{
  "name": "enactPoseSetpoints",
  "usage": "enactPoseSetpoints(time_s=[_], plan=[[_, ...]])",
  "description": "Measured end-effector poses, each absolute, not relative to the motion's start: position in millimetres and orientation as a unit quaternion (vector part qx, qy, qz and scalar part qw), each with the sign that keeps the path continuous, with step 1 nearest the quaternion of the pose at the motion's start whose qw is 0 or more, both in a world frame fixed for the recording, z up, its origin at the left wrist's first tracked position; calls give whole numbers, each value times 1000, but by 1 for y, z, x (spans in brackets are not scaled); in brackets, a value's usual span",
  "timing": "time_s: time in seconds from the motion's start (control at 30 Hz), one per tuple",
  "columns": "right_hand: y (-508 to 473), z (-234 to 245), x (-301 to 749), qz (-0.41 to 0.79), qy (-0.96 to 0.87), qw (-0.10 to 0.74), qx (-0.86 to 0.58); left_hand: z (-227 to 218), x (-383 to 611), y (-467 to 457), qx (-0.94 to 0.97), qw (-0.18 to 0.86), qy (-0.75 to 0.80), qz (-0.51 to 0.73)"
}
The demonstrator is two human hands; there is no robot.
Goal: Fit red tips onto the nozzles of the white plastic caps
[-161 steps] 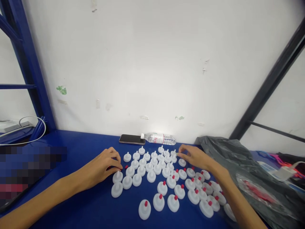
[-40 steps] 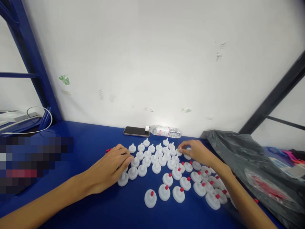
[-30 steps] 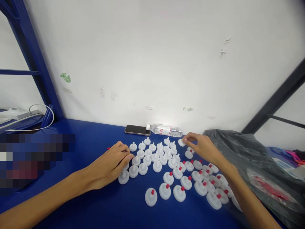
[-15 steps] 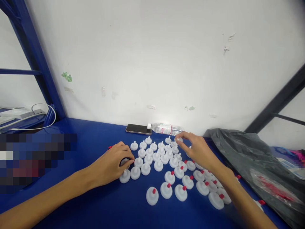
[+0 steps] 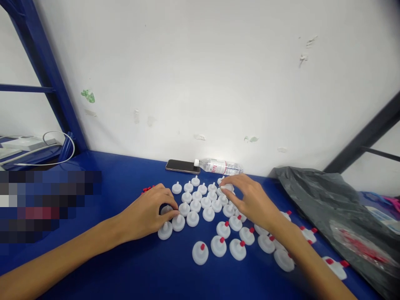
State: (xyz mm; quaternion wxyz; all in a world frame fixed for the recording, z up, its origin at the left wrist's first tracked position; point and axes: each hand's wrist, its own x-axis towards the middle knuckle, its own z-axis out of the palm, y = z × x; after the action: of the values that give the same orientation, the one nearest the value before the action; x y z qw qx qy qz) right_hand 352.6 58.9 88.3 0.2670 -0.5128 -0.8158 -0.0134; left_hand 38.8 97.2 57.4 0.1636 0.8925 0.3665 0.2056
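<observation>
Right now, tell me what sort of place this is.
Probably a small assembly bench in a workshop or factory: dozens of white plastic caps, some with red tips, spread on a blue table, blue steel racking at the left, and a grey bag at the right.

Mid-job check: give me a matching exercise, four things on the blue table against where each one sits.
Things
1 phone
2 water bottle
3 dark plastic bag
4 red-tipped caps

Places
A crumpled at the right of the table
B standing in the nearest rows
C lying on its side by the wall
D flat, left of the bottle

Pairs: 1-D, 2-C, 3-A, 4-B
</observation>
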Motion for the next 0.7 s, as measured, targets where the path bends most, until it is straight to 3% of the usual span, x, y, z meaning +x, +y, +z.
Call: enactPoseSetpoints(time_s=[0.7], plan=[[56, 90, 348, -54, -843, 253, -471, 60, 38, 96, 885, 198, 371, 201]])
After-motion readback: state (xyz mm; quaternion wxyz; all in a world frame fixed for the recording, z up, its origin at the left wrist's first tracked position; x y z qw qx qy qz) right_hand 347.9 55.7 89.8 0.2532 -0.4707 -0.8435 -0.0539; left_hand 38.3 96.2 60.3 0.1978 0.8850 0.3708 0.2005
